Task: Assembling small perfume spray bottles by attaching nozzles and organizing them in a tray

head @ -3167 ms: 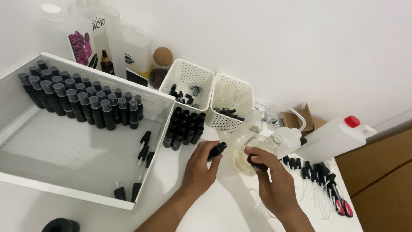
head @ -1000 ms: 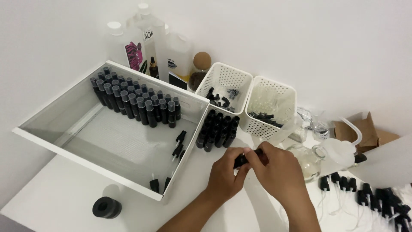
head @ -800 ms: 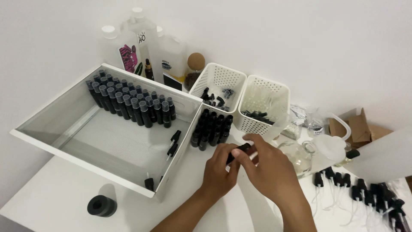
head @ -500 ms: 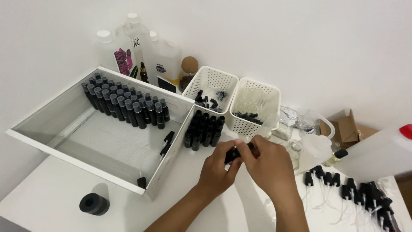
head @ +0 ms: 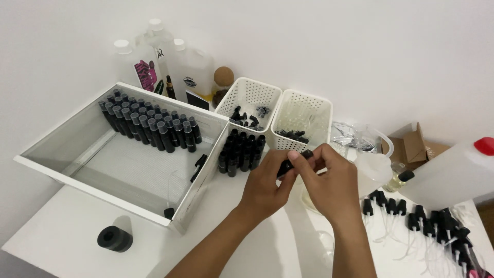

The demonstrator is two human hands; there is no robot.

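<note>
Both hands meeting mid-counter, closed on one small black bottle point(head: 289, 163). Left hand point(head: 267, 189) gripping the bottle body from below, fingers wrapped. Right hand point(head: 332, 181) pinching the top end, cap or sprayer head, exact part hidden by fingertips.

Bottle tilted, held clear of the white counter point(head: 67, 242), just in front of two white perforated baskets point(head: 301, 121). Cluster of matching black bottles point(head: 241, 150) standing just left of the hands. Large white tray point(head: 92, 177) further left, rows of capped bottles point(head: 149, 122) at its far end. Loose black pump tops with dip tubes point(head: 411, 219) spread to the right of the right hand. Big white jug with red cap point(head: 453, 172) lying beyond those. Black cap-like piece point(head: 115, 239) near the front left edge.

Bottle likely light, rigid, smooth enough to slip; possibly glass, so breakable if dropped. Best hold: around the body with one hand, fingertip pinch on the top only for turning.
</note>
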